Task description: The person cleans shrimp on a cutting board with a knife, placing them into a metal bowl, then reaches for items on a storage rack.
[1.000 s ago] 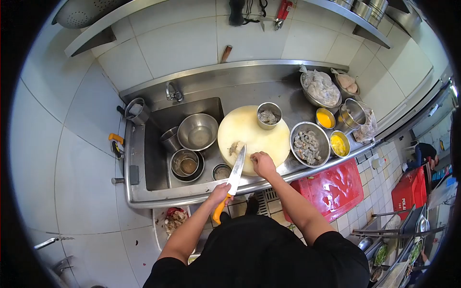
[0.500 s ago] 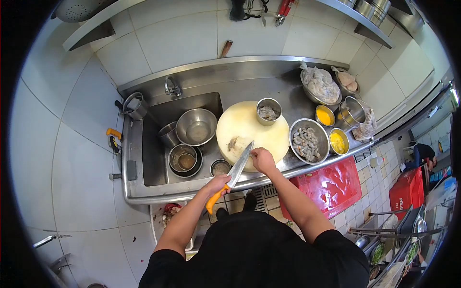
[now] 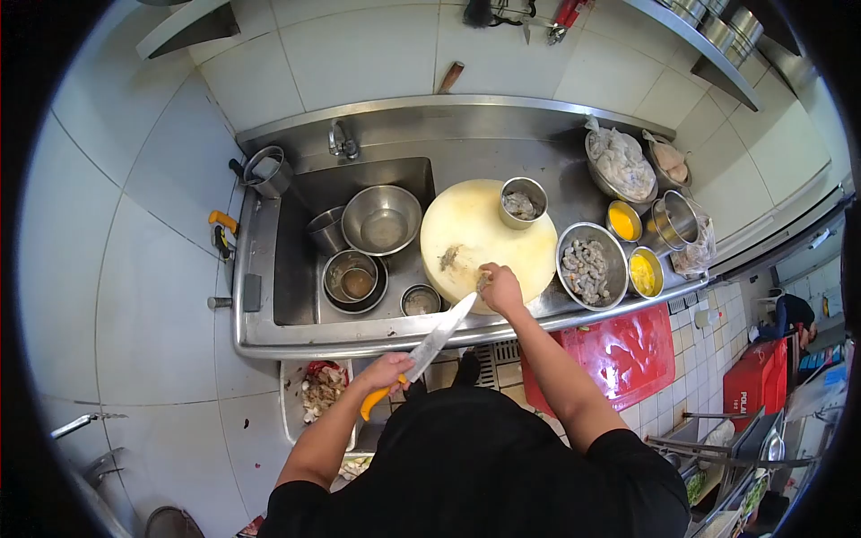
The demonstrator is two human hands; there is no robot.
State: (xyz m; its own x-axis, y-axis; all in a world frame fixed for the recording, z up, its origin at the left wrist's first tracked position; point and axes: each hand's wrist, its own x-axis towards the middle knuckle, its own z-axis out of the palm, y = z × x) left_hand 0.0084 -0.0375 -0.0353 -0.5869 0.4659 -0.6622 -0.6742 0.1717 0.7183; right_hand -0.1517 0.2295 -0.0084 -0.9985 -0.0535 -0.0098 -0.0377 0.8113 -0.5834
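Observation:
My left hand (image 3: 387, 371) is closed round the orange handle of a kitchen knife (image 3: 441, 336), whose blade points up and right to the front edge of the round cutting board (image 3: 462, 211). Just beyond the tip, my right hand (image 3: 503, 292) pinches a small greyish shrimp (image 3: 484, 278), partly hidden by the fingers. Dark, wet scraps (image 3: 450, 258) lie on the board to the left of this hand. A metal cup (image 3: 517, 221) with greyish pieces stands at the board's back right. Right of the board is a steel bowl (image 3: 620, 291) of shrimp.
On the left, a sink (image 3: 300, 215) contains several metal bowls and pots. Small containers of yellow contents (image 3: 625, 222) and a bowl with a plastic bag (image 3: 621, 161) stand on the right. A red lid-like surface (image 3: 619, 354) lies below the counter; a person (image 3: 793, 314) is far right.
My right hand has moved to the board's front with the shrimp between its fingers. The knife has dropped back toward my body, its tip leaving the board's middle. The whole view has shifted slightly.

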